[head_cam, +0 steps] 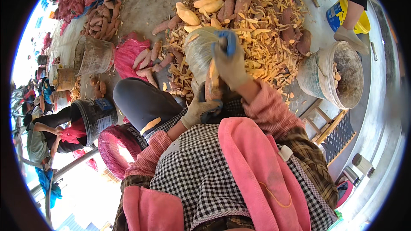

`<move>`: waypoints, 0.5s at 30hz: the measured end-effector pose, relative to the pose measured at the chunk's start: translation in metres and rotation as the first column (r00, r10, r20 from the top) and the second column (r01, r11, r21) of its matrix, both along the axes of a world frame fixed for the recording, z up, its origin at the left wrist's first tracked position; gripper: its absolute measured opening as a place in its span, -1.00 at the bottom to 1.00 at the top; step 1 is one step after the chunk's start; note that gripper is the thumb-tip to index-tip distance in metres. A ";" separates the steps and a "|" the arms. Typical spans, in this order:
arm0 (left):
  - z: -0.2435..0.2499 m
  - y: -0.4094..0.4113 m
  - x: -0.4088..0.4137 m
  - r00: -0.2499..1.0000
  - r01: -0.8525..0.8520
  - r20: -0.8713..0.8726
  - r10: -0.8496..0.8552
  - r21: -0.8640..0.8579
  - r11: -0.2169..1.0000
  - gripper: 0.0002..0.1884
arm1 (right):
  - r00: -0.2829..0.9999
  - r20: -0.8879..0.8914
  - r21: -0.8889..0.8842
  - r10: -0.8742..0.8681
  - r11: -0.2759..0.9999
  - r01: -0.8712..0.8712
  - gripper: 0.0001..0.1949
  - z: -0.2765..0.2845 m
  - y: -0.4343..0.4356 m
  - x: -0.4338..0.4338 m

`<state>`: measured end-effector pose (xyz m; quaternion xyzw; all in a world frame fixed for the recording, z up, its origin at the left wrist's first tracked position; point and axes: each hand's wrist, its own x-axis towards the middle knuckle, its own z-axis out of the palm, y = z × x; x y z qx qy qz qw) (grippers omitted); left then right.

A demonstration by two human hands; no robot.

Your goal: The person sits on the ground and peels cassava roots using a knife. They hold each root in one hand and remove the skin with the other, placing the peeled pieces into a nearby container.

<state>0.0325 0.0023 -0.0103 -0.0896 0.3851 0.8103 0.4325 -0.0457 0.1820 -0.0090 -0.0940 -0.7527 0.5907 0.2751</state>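
My left hand (202, 108), in a pale work glove, grips the lower end of a long sweet potato (212, 81). Part of its skin is gone and orange flesh shows along it. Above it my right hand (230, 61), gloved with blue at the fingers, is closed around a small dark-ended handle (222, 42). The tool's working end is hidden, so I cannot tell its exact kind. Just beyond the sweet potato is a rounded form wrapped in clear plastic (200, 49). Peeled sweet potatoes (188, 14) lie on a heap of peelings (266, 49) in front.
A dirty white bucket (316, 75) with some pieces inside leans at right, near a wooden chair (330, 128). At left are a pink mesh sack (128, 54), another bucket (96, 54) and unpeeled sweet potatoes (102, 19). A co-worker (41, 141) handles red mesh by a black bucket (96, 118).
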 end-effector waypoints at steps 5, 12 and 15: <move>-0.029 -0.013 0.005 0.996 0.068 -0.066 -0.058 0.173 0.983 -0.22 | 0.892 0.382 -0.039 -0.243 0.960 0.278 -0.75 -0.029 0.074 -0.078; -0.019 -0.008 -0.005 0.996 0.057 0.059 -0.072 0.224 0.973 -0.40 | 0.823 0.464 0.194 -0.329 0.944 0.268 -0.77 -0.015 0.045 -0.071; -0.007 -0.005 -0.010 0.973 -0.045 0.230 -0.029 0.310 0.950 -0.43 | 0.943 0.292 -0.325 -0.157 0.911 0.252 -0.77 -0.018 0.061 -0.072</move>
